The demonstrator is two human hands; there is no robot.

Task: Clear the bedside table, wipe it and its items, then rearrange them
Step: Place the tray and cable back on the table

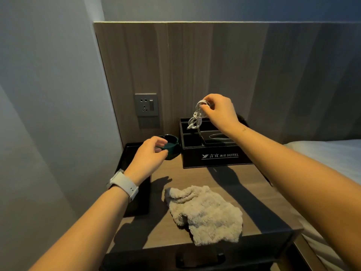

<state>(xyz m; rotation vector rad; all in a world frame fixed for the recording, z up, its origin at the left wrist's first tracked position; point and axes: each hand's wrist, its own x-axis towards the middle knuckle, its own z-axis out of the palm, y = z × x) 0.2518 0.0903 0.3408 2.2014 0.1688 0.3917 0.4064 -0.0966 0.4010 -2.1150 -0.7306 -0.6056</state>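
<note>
My right hand (218, 110) pinches a coiled white cable (197, 116) that dangles over the back left compartments of a black hotel organizer box (214, 155). My left hand (148, 155), with a white watch on the wrist, hovers with fingers curled and apart beside a dark green ashtray (172, 143), which stands left of the box. A beige fluffy cloth (205, 214) lies crumpled on the wooden bedside table (259, 198) near its front edge. A black tray (136, 204) lies along the table's left side, partly hidden by my left arm.
A wall socket (146, 104) is set in the wooden headboard panel behind the table. A grey wall closes the left side. A bed with white sheets (332, 153) adjoins the table on the right. A dark drawer handle (199, 259) shows below the front edge.
</note>
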